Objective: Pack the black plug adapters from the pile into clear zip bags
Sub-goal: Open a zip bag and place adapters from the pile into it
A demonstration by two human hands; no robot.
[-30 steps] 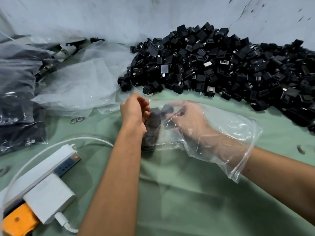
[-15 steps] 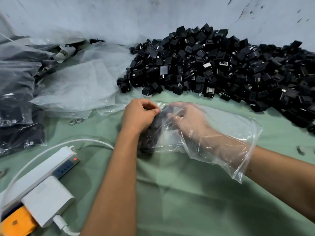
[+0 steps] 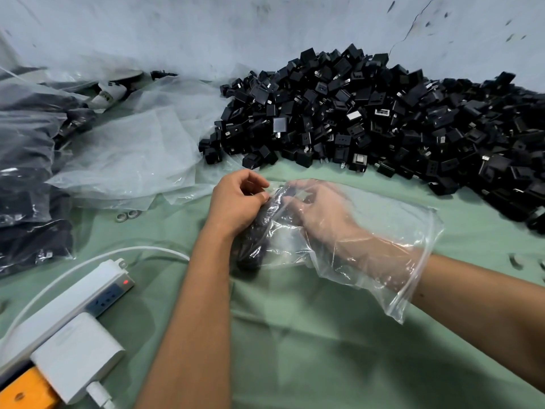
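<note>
Filling step: the right hand sits wrist-deep inside the clear plastic zip bag, its grip unreadable through the film. The left hand pinches the bag's closed end over the black plug adapters already inside. The heaped pile of black adapters lies at one o'clock on the green surface. Next, I judge: withdraw and fetch more.

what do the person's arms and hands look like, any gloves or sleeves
Both forearms are bare, with no sleeves, gloves, watch or rings showing. The left hand is uncovered. The right hand is seen through the clear zip bag, which surrounds it up to the wrist.
</note>
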